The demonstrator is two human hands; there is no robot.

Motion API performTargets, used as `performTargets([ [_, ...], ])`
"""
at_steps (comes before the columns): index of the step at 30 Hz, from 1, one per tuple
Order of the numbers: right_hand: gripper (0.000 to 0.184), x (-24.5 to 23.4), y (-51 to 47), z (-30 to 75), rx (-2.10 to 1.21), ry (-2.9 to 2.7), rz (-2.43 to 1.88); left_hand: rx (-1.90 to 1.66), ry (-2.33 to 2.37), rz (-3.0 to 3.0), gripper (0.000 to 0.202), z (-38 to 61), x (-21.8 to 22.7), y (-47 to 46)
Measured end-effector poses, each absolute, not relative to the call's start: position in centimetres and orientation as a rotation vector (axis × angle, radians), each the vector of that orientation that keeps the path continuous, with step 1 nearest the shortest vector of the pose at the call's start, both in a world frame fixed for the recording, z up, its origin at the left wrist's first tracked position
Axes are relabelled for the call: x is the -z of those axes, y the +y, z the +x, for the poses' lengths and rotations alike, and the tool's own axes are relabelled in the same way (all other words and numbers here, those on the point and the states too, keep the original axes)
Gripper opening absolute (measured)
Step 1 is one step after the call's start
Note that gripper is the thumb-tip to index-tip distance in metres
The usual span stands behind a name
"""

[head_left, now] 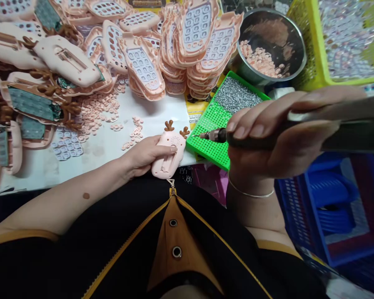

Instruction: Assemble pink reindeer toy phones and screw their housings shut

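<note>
My left hand (143, 158) grips a pink toy phone shell with brown antlers (171, 151), lying back side up at the table's near edge. My right hand (280, 139) is wrapped round a dark electric screwdriver (246, 137). Its tip (202, 135) points left and hovers over the green screw tray (212, 137), just right of the shell's antlers. A heap of small silver screws (237, 95) lies on the far part of that tray.
Stacks of pink keypad fronts (199, 45) and loose shells with green circuit boards (31, 104) crowd the table's far side. Small pink buttons (96, 112) lie scattered. A steel bowl (271, 45) holds more buttons. A yellow basket (318, 54) and blue crates (333, 203) stand at right.
</note>
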State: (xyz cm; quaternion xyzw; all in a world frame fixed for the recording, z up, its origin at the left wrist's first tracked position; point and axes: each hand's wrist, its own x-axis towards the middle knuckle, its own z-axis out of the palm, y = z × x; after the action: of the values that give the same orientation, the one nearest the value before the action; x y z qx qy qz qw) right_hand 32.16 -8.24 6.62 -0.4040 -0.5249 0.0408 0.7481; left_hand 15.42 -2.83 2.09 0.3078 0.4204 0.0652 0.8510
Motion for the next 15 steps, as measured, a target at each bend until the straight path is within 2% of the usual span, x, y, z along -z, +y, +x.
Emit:
performTargets([
  [3,0.024,-6.8,-8.0,30.2,-0.184,-1.171,-0.81,-0.174,0.885,0.648,0.023,15.5,-2.1,-3.1],
  [9,0.041,-5.2,-7.2,29.4,-0.376,-1.244,-0.962,-0.185,0.812,0.641,0.017,15.3,-2.2,-3.2],
  [13,0.024,-4.7,-7.4,29.8,-0.438,-1.249,-0.876,-0.175,0.819,0.663,0.013,15.3,-2.3,-3.1],
  [15,0.024,-4.5,-7.4,30.0,-0.45,-1.261,-0.895,-0.167,0.827,0.684,0.012,15.3,-2.4,-3.0],
])
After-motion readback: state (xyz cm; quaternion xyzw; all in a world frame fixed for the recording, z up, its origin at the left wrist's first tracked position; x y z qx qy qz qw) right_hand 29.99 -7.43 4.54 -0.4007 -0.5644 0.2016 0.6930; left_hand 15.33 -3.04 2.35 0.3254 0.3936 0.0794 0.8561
